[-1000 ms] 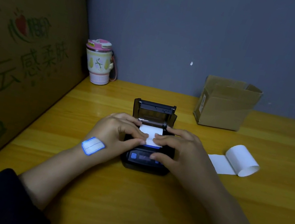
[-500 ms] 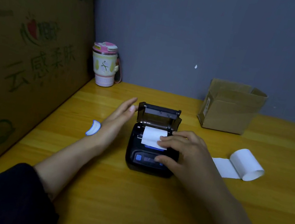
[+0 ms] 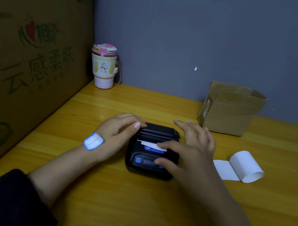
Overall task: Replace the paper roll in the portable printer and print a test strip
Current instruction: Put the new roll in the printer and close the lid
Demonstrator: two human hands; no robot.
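1. Broadly, the table (image 3: 146, 212) under both hands is hard and flat, so a firm base is given for pressing down.
2. Between the hands sits the printer (image 3: 152, 153), a small rigid plastic body, judged light enough to slide if pushed sideways; it is best steadied at its sides.
3. Its lid (image 3: 158, 131) is folded down over the paper bay; whether it is latched cannot be told. It is touched at its far left corner by the fingertips of the left hand (image 3: 118, 133), which is loosely curled and grips nothing.
4. The right hand (image 3: 191, 150) is spread open: the thumb rests on the front panel, and a finger pins the paper strip (image 3: 148, 144).
5. That strip is thin, limp and easily torn or creased; light flat pressure is advised.
6. A spare roll (image 3: 246, 167), partly unwound, lies right of the right hand.
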